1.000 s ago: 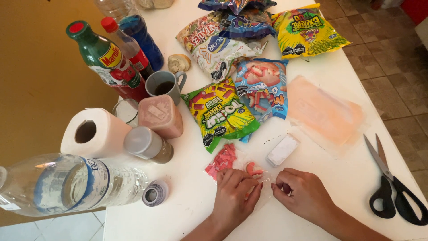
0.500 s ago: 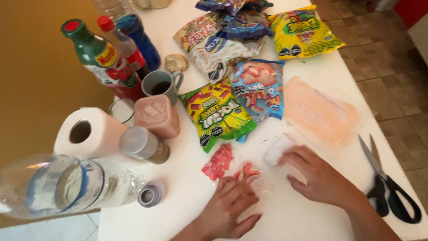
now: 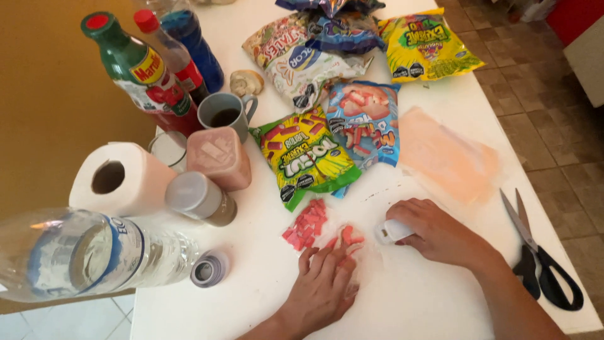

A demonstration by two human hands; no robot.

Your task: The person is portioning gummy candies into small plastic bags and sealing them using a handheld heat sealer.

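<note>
My left hand lies flat on the white table, fingers spread, pressing on a clear plastic sheet with a few red-orange candy pieces at its fingertips. A pile of pink candy sticks sits just left of those fingertips. My right hand is closed around a small white block, holding it against the table to the right of the candies.
Candy bags lie at the back: green, blue, yellow, white. Black scissors lie at the right edge. On the left are a paper roll, a clear bottle, a mug, jars and bottles. An orange stain marks the table.
My right hand moved up and right and took hold of the white block. My left hand flattened, with fingers spread over the orange candies.
</note>
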